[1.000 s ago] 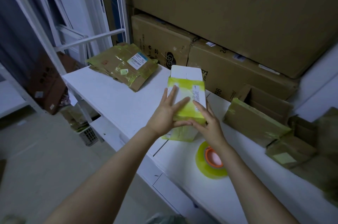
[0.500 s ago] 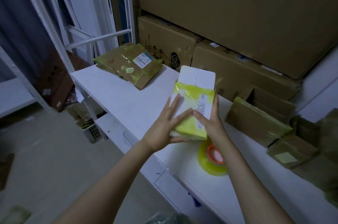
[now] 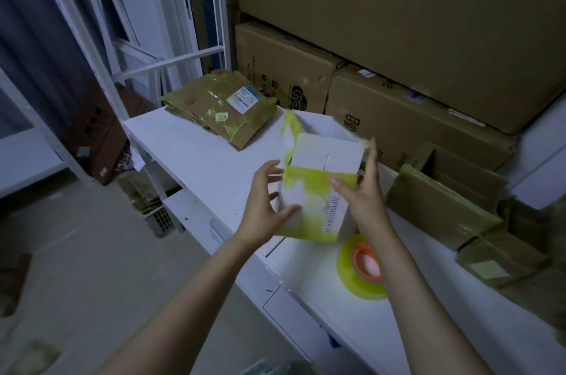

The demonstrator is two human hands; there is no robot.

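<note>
Here, through the head camera, I see both hands holding a white box (image 3: 318,191) wrapped in yellow tape, near the front edge of the white worktop (image 3: 199,154). The left hand (image 3: 263,206) grips the box's left side, thumb pressed on the near face and fingers curled round behind. The right hand (image 3: 364,200) clasps the right side, thumb across the taped front and fingers reaching up along the far edge. The box is tilted, its white top flaps open towards me. I cannot tell whether its lower edge touches the worktop. A roll of yellow tape (image 3: 361,267) with an orange core lies flat just beside the box, under the right wrist. Flattened cardboard boxes (image 3: 223,111) are stacked at the far left corner. Taped brown parcels (image 3: 438,206) crowd the right end, and large cartons (image 3: 398,37) are piled along the back edge.
</note>
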